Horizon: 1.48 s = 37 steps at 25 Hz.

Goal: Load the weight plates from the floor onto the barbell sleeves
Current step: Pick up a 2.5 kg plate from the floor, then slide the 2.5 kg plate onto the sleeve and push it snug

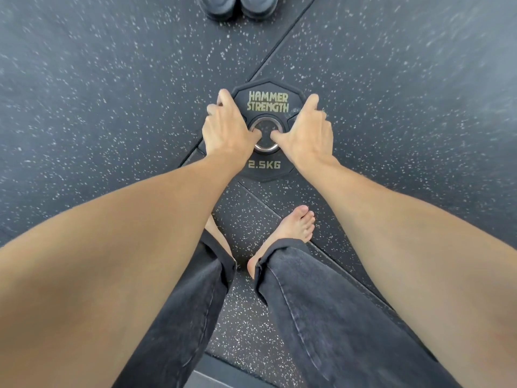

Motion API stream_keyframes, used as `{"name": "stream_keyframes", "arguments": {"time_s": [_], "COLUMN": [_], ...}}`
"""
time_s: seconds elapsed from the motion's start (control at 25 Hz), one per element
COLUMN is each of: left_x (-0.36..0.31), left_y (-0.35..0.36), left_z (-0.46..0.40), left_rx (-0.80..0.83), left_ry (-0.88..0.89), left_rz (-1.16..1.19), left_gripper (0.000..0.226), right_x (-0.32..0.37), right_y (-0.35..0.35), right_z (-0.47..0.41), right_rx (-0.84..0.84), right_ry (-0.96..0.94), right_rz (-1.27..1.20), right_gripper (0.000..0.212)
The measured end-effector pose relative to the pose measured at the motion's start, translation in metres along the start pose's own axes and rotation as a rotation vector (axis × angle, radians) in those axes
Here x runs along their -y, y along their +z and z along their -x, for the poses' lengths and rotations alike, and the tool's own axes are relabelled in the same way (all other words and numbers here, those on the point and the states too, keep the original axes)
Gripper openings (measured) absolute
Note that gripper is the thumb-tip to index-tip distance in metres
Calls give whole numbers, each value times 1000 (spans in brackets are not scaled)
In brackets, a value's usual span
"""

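Weight plate (267, 107), black, marked HAMMER STRENGTH and 2.5KG, lies flat on the speckled rubber floor (112, 93) just ahead of your bare feet. Your left hand (226, 130) and right hand (305, 133) each grasp it, thumbs hooked into the steel-ringed centre hole, fingers over the outer rim. Fingertips possibly tucked underneath; edges hidden.

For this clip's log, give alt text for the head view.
Both hands, left and right, grip a black 2.5 kg plate on the speckled floor, thumbs hooked in its centre hole. Bare feet below, shoes at top.
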<state>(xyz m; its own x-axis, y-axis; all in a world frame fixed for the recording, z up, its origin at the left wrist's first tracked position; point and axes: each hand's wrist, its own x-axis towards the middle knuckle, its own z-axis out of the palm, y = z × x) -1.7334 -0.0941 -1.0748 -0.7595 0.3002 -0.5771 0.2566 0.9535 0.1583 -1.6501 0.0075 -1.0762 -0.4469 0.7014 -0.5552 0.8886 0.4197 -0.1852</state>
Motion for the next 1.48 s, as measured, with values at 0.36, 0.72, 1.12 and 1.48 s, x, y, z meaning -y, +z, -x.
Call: {"name": "stream_keyframes", "arguments": {"time_s": [0.36,0.72,1.12,1.48], "left_x": [-145,-292,-380,-483], "left_y": [-265,-572,-786,-840], "left_z": [136,309,506,653], "left_rx": [-109,-257,-220,85], "left_ry": [244,744,1392,2001], "left_rz": [89,448,788,802], "left_gripper": [76,78,83,70], "right_x": [20,42,49,-9], "right_y": [-318,-652,-875,-961], "right_z": [114,277,487,620], "right_rx": [-269,-835,-1542,-1955], "right_ry": [17,20,-24,159], "right_rz": [-62,-329,-540,-463], "right_gripper": [84,73,88,82]}}
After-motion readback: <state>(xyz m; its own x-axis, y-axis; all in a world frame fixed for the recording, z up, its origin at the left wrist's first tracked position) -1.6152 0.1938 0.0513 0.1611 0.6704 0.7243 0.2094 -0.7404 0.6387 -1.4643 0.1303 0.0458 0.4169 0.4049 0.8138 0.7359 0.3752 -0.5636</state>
